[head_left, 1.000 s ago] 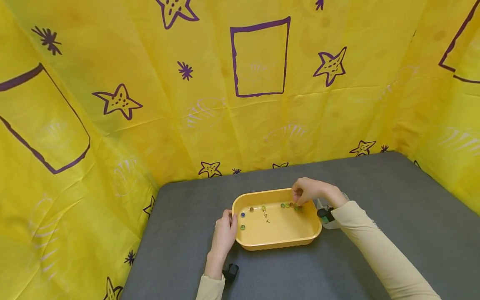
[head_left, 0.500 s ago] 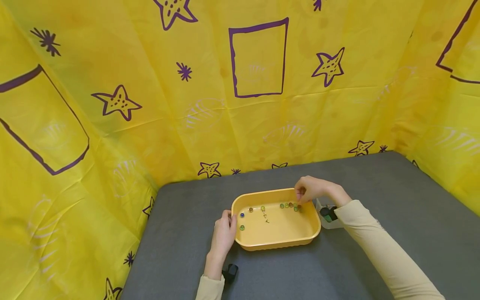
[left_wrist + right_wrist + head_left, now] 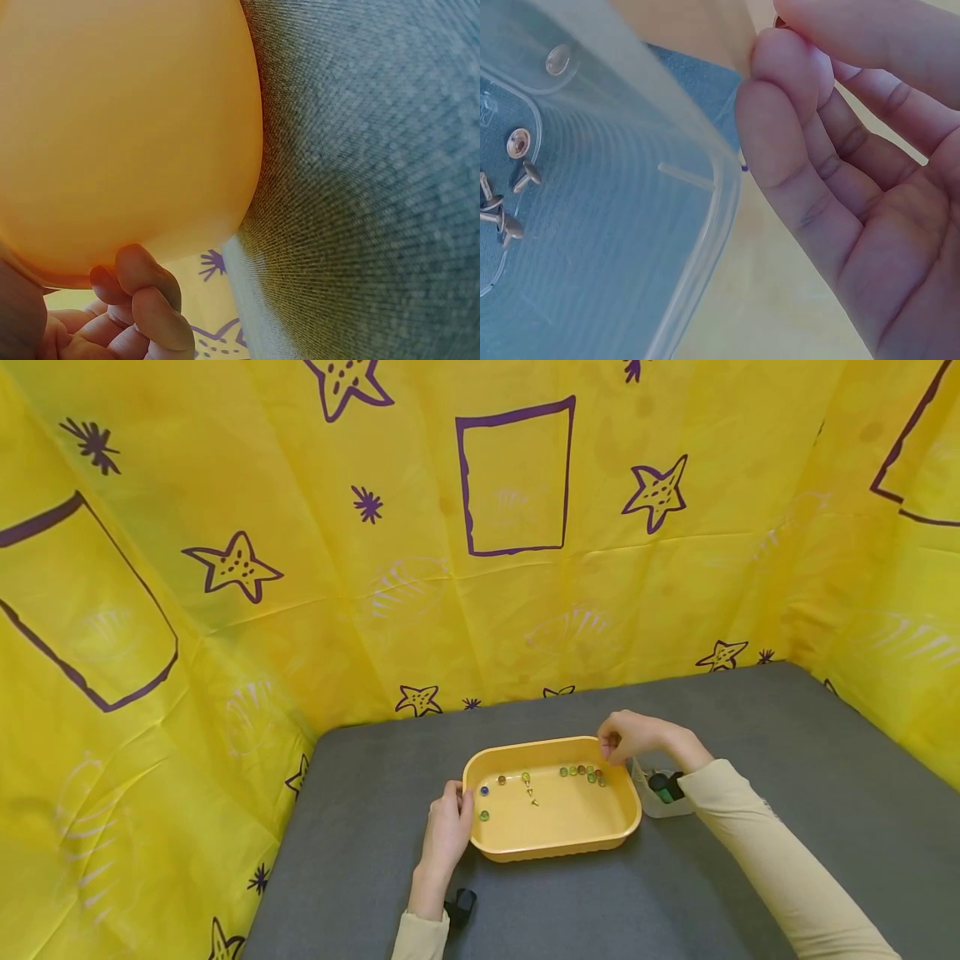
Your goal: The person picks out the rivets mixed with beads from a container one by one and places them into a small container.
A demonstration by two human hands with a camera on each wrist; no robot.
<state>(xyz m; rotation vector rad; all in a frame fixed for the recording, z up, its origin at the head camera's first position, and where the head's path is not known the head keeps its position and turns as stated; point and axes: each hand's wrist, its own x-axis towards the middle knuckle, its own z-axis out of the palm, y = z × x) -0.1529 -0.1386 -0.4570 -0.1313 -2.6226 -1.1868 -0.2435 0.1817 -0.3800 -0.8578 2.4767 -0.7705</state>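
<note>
My left hand (image 3: 447, 827) grips the left end of a yellow plastic tray (image 3: 555, 846), thumb at the rim and fingers against the outer wall (image 3: 135, 150). Over the tray's far right corner, my right hand (image 3: 633, 737) pinches a small copper-coloured metal piece (image 3: 781, 22) between thumb and finger, mostly hidden. Glass beads (image 3: 581, 770) line the tray's back right part, and a blue bead (image 3: 484, 791) lies at its left. Tiny gold-coloured pins (image 3: 530, 792) lie near its middle. Right beside my right fingers stands a clear plastic container (image 3: 630, 172) with several round-headed metal pins (image 3: 526, 175) inside.
A grey cloth-covered table (image 3: 360, 827) surrounds the tray. Yellow patterned fabric (image 3: 510, 610) hangs behind and at both sides. The clear container sits against the tray's right end, partly under my right wrist, where a black wrist device (image 3: 675, 785) shows.
My right hand has moved right, from over the beads to the tray's far right corner, uncovering the beads there. The left hand stays on the tray.
</note>
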